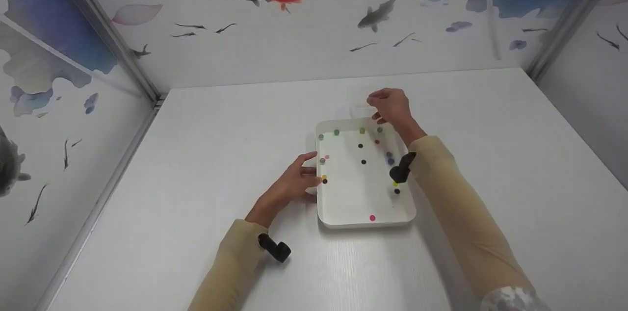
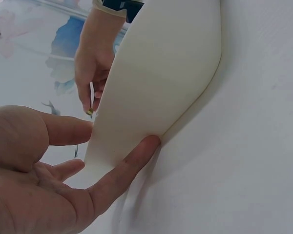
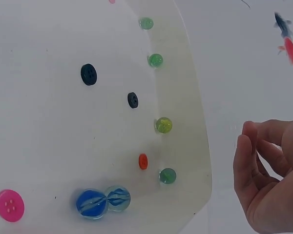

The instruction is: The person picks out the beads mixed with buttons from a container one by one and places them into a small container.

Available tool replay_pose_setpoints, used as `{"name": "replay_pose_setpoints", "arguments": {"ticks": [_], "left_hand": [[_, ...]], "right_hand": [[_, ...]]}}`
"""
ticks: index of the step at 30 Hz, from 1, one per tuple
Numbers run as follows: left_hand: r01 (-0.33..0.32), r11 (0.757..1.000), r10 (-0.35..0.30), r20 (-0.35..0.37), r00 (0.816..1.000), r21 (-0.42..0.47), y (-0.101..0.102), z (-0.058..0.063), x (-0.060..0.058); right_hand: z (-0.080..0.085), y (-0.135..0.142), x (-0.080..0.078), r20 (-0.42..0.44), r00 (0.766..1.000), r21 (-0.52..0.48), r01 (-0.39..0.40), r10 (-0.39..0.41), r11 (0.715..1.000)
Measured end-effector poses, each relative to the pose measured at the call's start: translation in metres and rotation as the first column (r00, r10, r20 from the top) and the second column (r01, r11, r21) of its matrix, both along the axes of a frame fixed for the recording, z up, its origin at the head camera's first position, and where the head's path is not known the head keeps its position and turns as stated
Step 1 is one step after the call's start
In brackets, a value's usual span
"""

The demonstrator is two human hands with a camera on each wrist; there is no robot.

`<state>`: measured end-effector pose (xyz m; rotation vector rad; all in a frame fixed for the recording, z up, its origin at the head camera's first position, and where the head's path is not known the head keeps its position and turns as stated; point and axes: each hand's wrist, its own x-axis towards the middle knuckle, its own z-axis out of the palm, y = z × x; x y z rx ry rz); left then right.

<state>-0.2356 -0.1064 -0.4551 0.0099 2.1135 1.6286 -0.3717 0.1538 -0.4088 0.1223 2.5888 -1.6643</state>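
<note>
A shallow white rectangular tray (image 1: 343, 198) holds scattered marbles and buttons. My left hand (image 1: 292, 181) lies at the tray's left side with fingers spread and nearly straight. In the left wrist view one fingertip touches the outer wall (image 2: 171, 63), while others reach the rim. Beyond the tray's far right corner is my right hand (image 1: 392, 105), thumb and fingertips brought together. A small yellowish-dark thing (image 2: 90, 112) shows at those fingertips in the left wrist view. Close by in the tray are a green marble (image 3: 168, 176), a yellow-green marble (image 3: 163, 125) and a red button (image 3: 143, 161).
Two blue marbles (image 3: 92, 204), a pink button (image 3: 10, 205) and black buttons (image 3: 89, 74) lie farther inside the tray. A faint clear container (image 1: 360, 112) stands behind the far rim. Around the white table (image 1: 221, 144) rise panels painted with fish.
</note>
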Motion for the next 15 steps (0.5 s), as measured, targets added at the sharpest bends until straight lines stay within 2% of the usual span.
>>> {"name": "replay_pose_setpoints", "arguments": {"ticks": [15], "left_hand": [[0.000, 1.000, 0.000, -0.002, 1.000, -0.002, -0.0003, 0.0002, 0.0004]], "right_hand": [[0.0000, -0.0007, -0.0007, 0.000, 0.999, 0.019, 0.037, -0.037, 0.999]]}}
